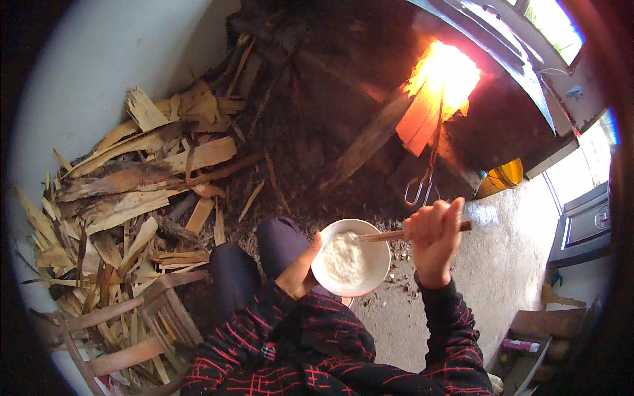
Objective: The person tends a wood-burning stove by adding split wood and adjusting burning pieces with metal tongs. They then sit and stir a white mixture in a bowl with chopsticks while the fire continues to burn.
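Observation:
A white bowl (379, 260) is held over my lap by my left hand (300, 275), thumb on the rim and the other fingers hidden beneath it. Inside lies a pale, thick batter or dough (344, 258). My right hand (434, 240) is closed around wooden chopsticks (381, 236), and their far end dips into the pale mixture. Just beyond that hand, metal fire tongs (427, 180) lean toward the burning fire (448, 74), their looped handles toward me.
Split firewood (148, 173) is heaped at the left against the white wall (114, 54). A wooden chair (119, 341) stands at lower left. Boards (418, 123) stick out of the fire. A yellow bucket (500, 179) sits right of the stove, and a purple bottle or can (520, 345) lies at lower right.

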Demonstrator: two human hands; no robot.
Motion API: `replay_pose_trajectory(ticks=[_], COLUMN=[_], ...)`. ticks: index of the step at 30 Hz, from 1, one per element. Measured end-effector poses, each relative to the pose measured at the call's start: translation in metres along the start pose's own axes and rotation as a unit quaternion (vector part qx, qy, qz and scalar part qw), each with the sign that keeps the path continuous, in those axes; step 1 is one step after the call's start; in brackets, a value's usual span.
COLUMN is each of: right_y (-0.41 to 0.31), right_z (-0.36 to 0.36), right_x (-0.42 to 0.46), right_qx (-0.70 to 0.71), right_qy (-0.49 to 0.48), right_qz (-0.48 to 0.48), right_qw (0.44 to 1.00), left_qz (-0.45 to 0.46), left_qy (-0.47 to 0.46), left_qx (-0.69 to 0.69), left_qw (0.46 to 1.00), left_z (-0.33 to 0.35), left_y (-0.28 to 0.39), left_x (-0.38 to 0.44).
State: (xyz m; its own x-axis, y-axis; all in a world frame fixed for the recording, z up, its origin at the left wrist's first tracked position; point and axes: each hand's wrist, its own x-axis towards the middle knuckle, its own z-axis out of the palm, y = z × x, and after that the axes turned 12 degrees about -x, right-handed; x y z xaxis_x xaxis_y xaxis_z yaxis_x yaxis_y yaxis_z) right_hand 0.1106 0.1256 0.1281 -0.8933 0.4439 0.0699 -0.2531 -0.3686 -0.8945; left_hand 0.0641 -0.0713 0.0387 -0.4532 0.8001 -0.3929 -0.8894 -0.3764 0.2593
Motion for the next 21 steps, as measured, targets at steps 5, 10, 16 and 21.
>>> replay_pose_trajectory(ticks=[5,10,16,21], right_y=[0.031,0.066,0.079,0.084], right_z=[-0.003,0.017,0.043,0.044], right_x=[-0.051,-0.077,-0.082,-0.083], right_qx=[-0.325,-0.401,-0.413,-0.422], right_qy=[-0.162,-0.371,-0.407,-0.415], right_qz=[-0.214,-0.362,-0.367,-0.365], right_qw=[0.907,0.756,0.727,0.719], left_qz=[0.016,0.054,0.030,0.038], left_qy=[0.027,0.027,0.072,0.082], left_qx=[-0.074,-0.058,-0.014,-0.009], left_qw=[0.997,0.997,0.997,0.996], left_z=[-0.006,-0.025,-0.028,-0.030], left_y=[-0.004,-0.008,-0.005,-0.003], left_x=[0.002,0.008,0.000,0.000])
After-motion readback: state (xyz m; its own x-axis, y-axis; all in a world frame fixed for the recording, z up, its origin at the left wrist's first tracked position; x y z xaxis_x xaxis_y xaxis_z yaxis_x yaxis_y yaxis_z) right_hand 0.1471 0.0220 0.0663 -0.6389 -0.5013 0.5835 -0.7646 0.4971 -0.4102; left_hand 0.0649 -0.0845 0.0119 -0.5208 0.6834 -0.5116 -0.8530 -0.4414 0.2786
